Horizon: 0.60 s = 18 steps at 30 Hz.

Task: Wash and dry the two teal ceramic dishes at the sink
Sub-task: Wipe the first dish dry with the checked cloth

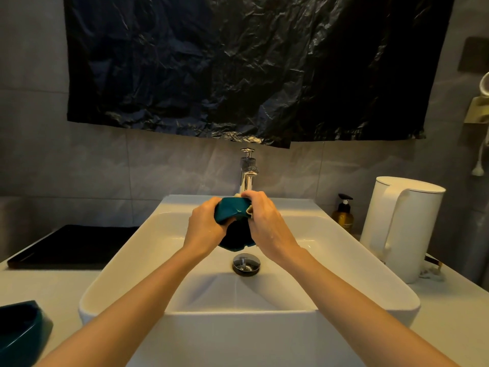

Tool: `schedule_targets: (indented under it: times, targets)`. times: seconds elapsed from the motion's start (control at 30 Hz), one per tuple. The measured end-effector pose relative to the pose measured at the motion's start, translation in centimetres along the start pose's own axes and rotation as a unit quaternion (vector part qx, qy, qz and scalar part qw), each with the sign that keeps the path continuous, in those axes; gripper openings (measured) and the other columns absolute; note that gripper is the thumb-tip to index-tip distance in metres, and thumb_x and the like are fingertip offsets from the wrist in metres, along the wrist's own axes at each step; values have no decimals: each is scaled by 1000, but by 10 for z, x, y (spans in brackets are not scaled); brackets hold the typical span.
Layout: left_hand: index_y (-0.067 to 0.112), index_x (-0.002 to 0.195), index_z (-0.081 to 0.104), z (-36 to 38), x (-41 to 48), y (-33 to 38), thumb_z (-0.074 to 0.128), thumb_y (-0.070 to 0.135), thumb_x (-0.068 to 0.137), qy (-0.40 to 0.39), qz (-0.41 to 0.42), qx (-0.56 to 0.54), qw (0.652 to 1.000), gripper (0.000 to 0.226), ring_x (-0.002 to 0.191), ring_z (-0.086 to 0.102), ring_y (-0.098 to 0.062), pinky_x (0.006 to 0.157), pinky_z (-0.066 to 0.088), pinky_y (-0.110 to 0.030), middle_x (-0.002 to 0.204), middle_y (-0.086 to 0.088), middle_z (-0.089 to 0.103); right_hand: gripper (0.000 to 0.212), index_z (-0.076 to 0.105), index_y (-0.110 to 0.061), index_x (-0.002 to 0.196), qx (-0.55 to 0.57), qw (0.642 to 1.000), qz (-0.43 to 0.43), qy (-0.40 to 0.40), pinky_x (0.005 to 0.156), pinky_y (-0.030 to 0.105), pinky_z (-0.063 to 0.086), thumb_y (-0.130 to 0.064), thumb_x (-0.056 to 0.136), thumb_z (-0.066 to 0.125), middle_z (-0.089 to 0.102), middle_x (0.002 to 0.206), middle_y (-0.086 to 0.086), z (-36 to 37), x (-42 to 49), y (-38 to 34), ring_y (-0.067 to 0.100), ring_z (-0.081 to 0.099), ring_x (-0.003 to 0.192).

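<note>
The amber pump bottle (343, 214) bears a label too small to read. Over the white sink (119, 263), the left hand (205, 225) and right hand (267, 221) have fingers clamped on a teal dish (231, 211); the second dish (19, 328) sits on the pale worktop (53, 282), below grey tiled walls.

1 head-worn wide-angle view looks forward and down, close over the sink (370, 305), facing the wall (172, 168)

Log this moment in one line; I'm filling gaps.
hands: both on teal dish | over sink | second dish: counter
</note>
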State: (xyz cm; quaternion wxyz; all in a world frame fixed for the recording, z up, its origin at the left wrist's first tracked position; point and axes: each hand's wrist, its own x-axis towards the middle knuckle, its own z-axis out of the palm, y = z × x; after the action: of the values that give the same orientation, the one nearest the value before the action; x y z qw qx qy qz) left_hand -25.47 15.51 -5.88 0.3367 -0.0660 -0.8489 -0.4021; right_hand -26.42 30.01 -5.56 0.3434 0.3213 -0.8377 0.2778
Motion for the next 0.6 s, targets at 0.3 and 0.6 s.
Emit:
schedule_targets:
  times: [0.3, 0.6]
  targets:
    - [16, 114, 60, 0, 0, -1, 66, 21, 86, 18, -9, 71, 997, 29, 93, 61, -22, 75, 46, -26, 105, -6, 68, 55, 50, -8, 131, -55, 992, -109, -26, 109, 29, 33, -26, 84, 29, 54, 133, 6, 0, -1, -18, 17, 44, 125]
    - [13, 106, 64, -1, -1, 4, 61, 14, 85, 6, -14, 89, 996, 21, 87, 61, -25, 68, 41, -27, 98, -8, 70, 45, 58, -2, 124, -74, 981, -176, -40, 111, 36, 34, -11, 87, 34, 60, 126, 12, 7, 1, -17, 26, 49, 123]
